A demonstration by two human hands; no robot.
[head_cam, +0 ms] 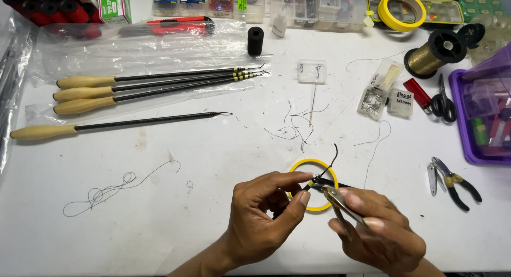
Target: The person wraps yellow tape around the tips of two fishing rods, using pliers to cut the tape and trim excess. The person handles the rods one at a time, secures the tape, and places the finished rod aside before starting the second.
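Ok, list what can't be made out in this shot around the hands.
- Head view: the small dark piece at the left hand fingertips is too small to identify.
- The tip of the metal clippers in the right hand is hidden by the fingers.
- The yellow tape ring is partly covered by both hands.

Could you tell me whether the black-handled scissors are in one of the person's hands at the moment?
No, the scissors lie on the table beside the purple tray.
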